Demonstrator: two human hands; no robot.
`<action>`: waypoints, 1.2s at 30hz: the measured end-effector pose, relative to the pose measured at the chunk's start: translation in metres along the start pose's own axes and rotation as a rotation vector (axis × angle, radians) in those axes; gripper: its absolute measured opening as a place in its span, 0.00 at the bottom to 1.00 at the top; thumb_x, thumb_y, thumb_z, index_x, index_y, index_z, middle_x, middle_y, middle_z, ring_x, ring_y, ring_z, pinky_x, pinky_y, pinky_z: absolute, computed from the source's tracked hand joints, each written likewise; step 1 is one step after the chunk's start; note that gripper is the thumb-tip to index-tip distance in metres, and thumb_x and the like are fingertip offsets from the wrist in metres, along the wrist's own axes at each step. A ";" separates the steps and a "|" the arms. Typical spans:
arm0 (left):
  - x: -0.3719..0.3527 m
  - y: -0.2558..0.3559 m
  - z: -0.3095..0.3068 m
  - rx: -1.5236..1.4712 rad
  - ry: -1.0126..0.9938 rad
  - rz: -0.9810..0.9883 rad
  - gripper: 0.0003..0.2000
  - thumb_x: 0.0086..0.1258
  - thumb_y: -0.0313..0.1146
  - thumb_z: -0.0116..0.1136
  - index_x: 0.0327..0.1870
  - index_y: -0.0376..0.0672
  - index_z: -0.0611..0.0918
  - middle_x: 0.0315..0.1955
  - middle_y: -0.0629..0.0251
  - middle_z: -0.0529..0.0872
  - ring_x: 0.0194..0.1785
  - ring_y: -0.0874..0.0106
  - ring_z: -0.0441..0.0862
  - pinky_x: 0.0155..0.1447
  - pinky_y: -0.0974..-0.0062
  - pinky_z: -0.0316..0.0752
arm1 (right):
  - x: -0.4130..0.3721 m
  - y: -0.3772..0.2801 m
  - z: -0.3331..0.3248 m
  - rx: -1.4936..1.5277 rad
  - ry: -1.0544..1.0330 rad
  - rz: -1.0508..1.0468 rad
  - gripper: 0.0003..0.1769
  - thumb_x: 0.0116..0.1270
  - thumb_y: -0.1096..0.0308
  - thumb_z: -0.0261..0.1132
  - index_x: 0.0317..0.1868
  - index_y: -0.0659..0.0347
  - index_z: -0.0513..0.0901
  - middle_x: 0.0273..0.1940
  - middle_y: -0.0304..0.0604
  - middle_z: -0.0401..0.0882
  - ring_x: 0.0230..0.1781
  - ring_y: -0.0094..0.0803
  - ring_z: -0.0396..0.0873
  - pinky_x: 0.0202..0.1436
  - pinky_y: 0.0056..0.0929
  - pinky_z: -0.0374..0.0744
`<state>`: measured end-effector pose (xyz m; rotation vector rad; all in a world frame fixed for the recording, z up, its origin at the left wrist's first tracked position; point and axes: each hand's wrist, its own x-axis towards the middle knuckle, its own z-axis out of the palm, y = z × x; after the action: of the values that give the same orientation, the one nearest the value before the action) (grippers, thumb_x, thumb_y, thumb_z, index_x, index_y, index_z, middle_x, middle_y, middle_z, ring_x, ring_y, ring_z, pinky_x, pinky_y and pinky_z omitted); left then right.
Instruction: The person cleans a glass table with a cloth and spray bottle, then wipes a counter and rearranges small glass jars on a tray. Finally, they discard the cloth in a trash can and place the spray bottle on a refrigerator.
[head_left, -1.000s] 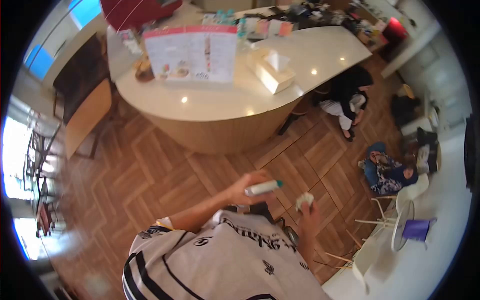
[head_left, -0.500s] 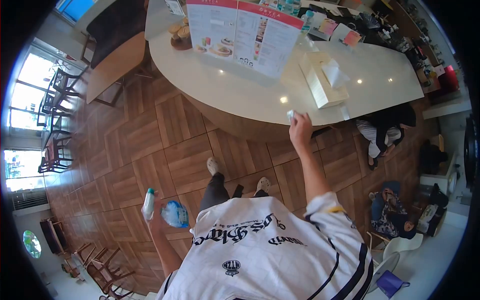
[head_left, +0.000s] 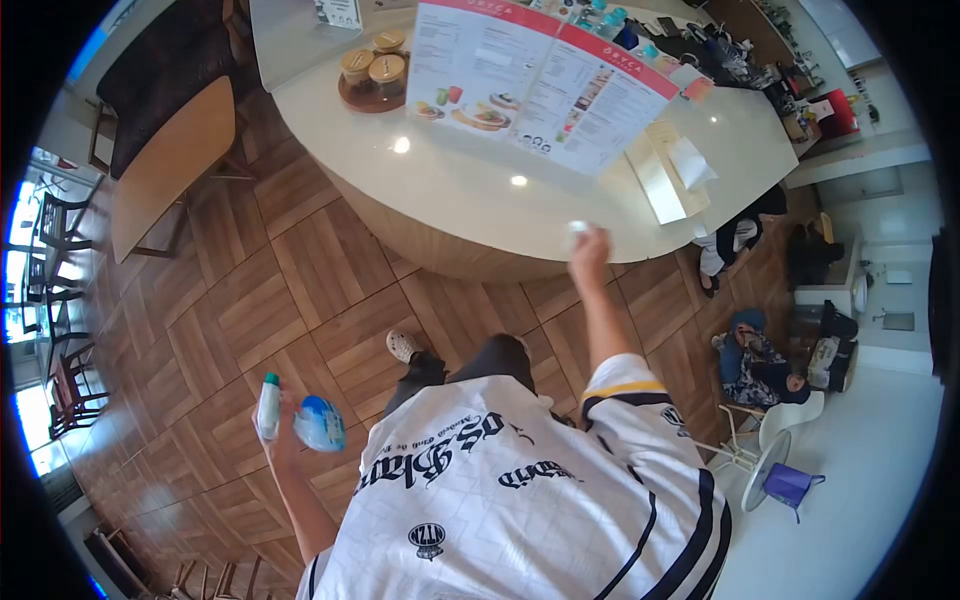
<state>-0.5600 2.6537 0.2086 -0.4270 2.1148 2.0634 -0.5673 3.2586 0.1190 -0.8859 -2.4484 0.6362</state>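
Observation:
My left hand [head_left: 283, 425] is low on the left, over the wood floor, closed around the neck of a spray bottle [head_left: 320, 424]. The bottle has a white head with a green tip and a blue body. Beside the counter's curved front edge, my right hand [head_left: 591, 250] is closed on a small white wad [head_left: 577, 229]. It looks like crumpled tissue, but its exact kind is too small to make out. A tissue box [head_left: 664, 185] with a white tissue sticking out stands on the counter [head_left: 460, 190], beyond and right of that hand.
An upright menu [head_left: 540, 85] stands on the counter, with lidded jars [head_left: 386, 70] on a round tray to its left. A wooden table [head_left: 175, 165] is at the left. Two seated people [head_left: 755, 370] are at the right, near a round table [head_left: 766, 472].
The view has shifted as I move along the counter, with the menu and jars now more fully in sight. Both hands keep their hold on the spray bottle and the white wad.

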 end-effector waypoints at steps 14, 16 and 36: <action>0.126 0.082 -0.023 0.336 -0.183 0.128 0.14 0.62 0.31 0.68 0.47 0.36 0.83 0.30 0.70 0.82 0.35 0.79 0.79 0.39 0.78 0.75 | 0.039 -0.157 0.116 0.024 0.015 -0.148 0.10 0.62 0.72 0.65 0.43 0.66 0.82 0.35 0.55 0.79 0.37 0.54 0.78 0.41 0.47 0.77; 0.148 0.101 -0.016 0.409 -0.187 0.129 0.15 0.60 0.34 0.71 0.44 0.35 0.84 0.30 0.66 0.80 0.36 0.75 0.79 0.41 0.74 0.74 | 0.067 -0.154 0.144 -0.075 -0.121 0.037 0.11 0.62 0.67 0.65 0.42 0.65 0.81 0.35 0.56 0.80 0.38 0.55 0.79 0.42 0.48 0.76; 0.415 0.197 -0.107 0.205 0.352 0.051 0.15 0.65 0.32 0.69 0.49 0.35 0.83 0.31 0.73 0.81 0.33 0.84 0.75 0.38 0.84 0.72 | 0.241 -0.541 0.383 0.444 -0.038 -0.307 0.14 0.62 0.77 0.63 0.49 0.67 0.79 0.41 0.53 0.80 0.43 0.49 0.79 0.47 0.42 0.77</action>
<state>-1.0050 2.5099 0.2729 -0.7610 2.5281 1.8809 -1.1983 2.9499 0.1810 -0.3185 -2.2709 1.0275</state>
